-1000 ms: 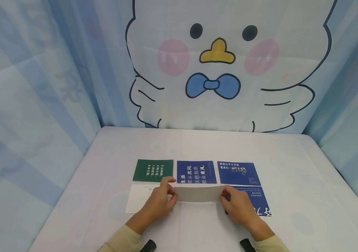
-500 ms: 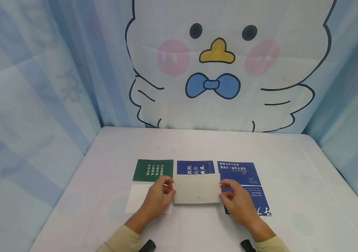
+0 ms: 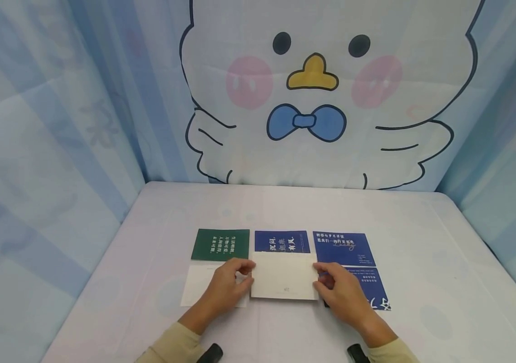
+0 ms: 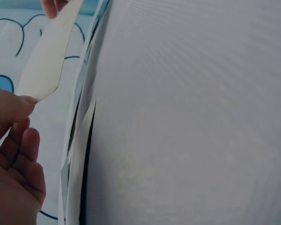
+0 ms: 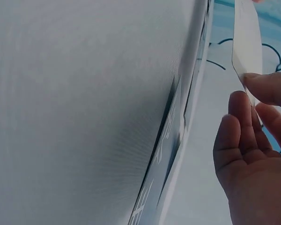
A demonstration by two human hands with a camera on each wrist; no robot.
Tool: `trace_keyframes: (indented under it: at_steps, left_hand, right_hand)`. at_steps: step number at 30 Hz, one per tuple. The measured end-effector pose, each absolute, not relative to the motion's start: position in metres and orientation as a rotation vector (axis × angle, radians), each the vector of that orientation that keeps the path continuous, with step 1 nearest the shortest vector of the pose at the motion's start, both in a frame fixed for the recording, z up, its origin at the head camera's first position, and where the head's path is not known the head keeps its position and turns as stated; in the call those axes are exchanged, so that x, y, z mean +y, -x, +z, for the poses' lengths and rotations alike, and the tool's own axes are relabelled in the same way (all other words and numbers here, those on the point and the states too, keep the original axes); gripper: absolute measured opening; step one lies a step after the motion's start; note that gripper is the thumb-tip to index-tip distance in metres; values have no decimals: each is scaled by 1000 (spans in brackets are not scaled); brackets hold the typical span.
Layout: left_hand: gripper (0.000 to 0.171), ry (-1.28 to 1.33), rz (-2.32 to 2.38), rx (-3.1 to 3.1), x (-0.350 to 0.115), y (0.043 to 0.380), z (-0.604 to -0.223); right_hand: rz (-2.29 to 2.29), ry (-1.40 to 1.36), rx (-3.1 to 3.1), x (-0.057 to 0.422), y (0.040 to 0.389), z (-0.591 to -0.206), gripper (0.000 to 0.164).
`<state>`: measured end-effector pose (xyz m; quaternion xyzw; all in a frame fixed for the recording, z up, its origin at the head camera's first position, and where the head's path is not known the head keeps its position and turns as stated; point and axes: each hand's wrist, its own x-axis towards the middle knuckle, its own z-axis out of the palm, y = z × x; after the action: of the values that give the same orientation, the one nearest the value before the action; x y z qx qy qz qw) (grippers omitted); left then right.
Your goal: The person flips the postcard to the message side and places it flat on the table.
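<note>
A cream-white card (image 3: 284, 276), with a tiny mark near its front edge, is held between both hands above the table. My left hand (image 3: 226, 285) pinches its left edge, thumb on the near face in the left wrist view. At the right edge my right hand (image 3: 344, 290) pinches it the same way, its other fingers (image 5: 227, 133) curled loosely behind. The card covers the lower part of a blue printed card (image 3: 282, 242). Under the left hand lies a white card (image 3: 196, 288), partly hidden; under the right, a blue card (image 3: 371, 287) with white lettering.
A green printed card (image 3: 220, 245) and another blue card (image 3: 345, 249) lie in the back row on the pale tablecloth (image 3: 149, 262). Behind the table hangs a curtain (image 3: 317, 166) with a cartoon animal. Curtains also flank both sides.
The card has tipped from nearly edge-on to showing its full white face, covering part of the blue card behind it. Its near edge has come slightly closer. Both hands keep their grip.
</note>
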<state>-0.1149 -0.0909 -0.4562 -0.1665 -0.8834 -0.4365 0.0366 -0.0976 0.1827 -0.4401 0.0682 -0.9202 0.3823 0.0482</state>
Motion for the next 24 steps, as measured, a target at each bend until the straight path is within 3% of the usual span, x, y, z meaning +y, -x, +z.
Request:
trace_keyframes:
  at_steps: [24]
  left_hand:
    - [32, 481, -1231, -2974, -90, 122, -459]
  right_hand:
    - [1103, -180, -2959, 181, 103, -439, 37]
